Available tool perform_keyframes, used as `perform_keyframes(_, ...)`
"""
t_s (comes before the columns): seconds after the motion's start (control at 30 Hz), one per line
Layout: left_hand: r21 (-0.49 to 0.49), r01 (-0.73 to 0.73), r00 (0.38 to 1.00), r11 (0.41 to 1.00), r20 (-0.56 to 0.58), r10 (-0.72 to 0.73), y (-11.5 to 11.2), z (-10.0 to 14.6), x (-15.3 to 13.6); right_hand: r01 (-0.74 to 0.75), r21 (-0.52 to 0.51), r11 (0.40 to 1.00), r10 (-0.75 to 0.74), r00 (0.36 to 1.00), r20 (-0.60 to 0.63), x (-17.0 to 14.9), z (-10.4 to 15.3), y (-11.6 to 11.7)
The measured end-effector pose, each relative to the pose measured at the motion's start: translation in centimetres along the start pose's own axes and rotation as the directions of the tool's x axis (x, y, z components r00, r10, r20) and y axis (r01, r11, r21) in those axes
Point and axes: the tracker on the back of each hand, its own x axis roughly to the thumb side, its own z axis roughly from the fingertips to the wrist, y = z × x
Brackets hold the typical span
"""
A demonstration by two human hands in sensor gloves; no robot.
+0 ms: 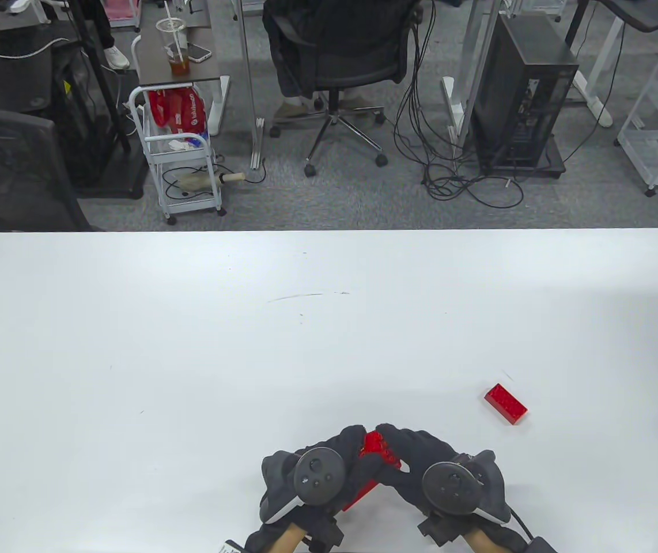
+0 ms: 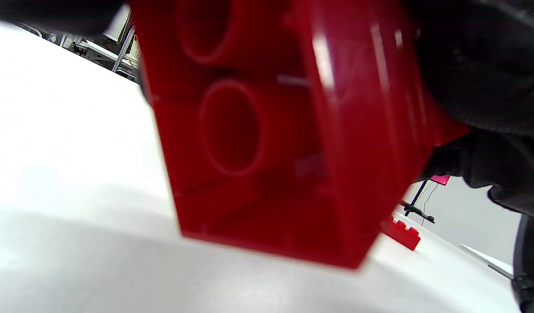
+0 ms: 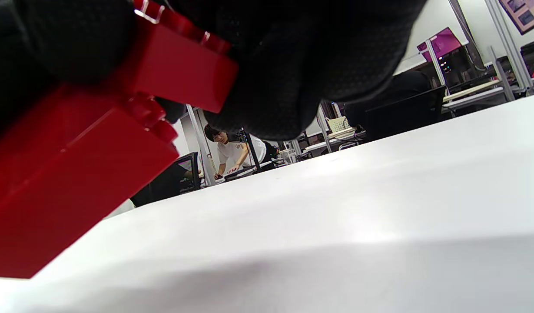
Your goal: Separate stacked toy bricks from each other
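Both gloved hands hold red toy bricks just above the white table near its front edge. My left hand grips the lower brick, whose hollow underside fills the left wrist view. My right hand grips the upper brick. In the right wrist view the upper brick is tilted up off the studs of the lower brick, with a gap open at one end. A separate red brick lies flat on the table to the right; it also shows in the left wrist view.
The white table's far edge runs across the middle of the table view. Beyond it are an office chair, a computer tower with floor cables, and a small white cart.
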Motion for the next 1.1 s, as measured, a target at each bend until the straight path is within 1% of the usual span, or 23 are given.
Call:
perform_keyframes(0.1, -0.011, 0.026, 1.000, 1.000, -0.014, -0.027, -0.2, -0.1, -0.3, -0.048, 0.003, 0.999, 0.048, 0.999, -0.002, -0.2, -0.1, 0.1)
perform_keyframes(0.13, 0.001, 0.021, 1.000, 1.000, -0.021, -0.021, -0.2, -0.1, -0.5, -0.059, 0.005, 0.998, 0.060, 0.998, -0.005, -0.3, -0.1, 0.1)
perform_keyframes(0.33, -0.008, -0.002, 0.998, 1.000, -0.065, 0.002, 0.3, -0.3, -1.5, -0.211, 0.048, 0.976, 0.212, 0.977, -0.012, -0.6, -0.3, 0.5)
perform_keyframes(0.47, -0.010, -0.009, 0.997, 1.000, -0.076, 0.008, 0.4, -0.3, -1.8, -0.311, 0.109, 0.944, 0.315, 0.949, -0.017, -0.9, -0.4, 0.6)
perform_keyframes(0.53, -0.009, -0.007, 0.997, 1.000, -0.077, 0.006, 0.4, -0.3, -1.8, -0.347, 0.119, 0.930, 0.351, 0.936, -0.021, -1.1, -0.4, 0.5)
perform_keyframes(0.67, -0.008, -0.003, 0.997, 1.000, -0.076, 0.002, 0.3, -0.3, -1.8, -0.421, 0.222, 0.879, 0.438, 0.898, -0.031, -1.7, -0.6, 0.7)
perform_keyframes(0.77, -0.027, 0.003, 0.997, 1.000, -0.081, -0.005, 0.3, -0.3, -1.9, -0.460, 0.297, 0.837, 0.488, 0.873, -0.024, -2.3, -0.8, 1.1)
perform_keyframes(0.87, -0.036, 0.006, 0.996, 0.999, -0.085, -0.009, 0.3, -0.3, -1.9, -0.467, 0.353, 0.811, 0.505, 0.863, -0.018, -2.7, -0.8, 1.3)
perform_keyframes(1.1, -0.054, 0.010, 0.996, 0.999, -0.091, -0.015, 0.4, -0.3, -1.9, -0.481, 0.399, 0.781, 0.530, 0.848, -0.016, -3.0, -0.9, 1.5)
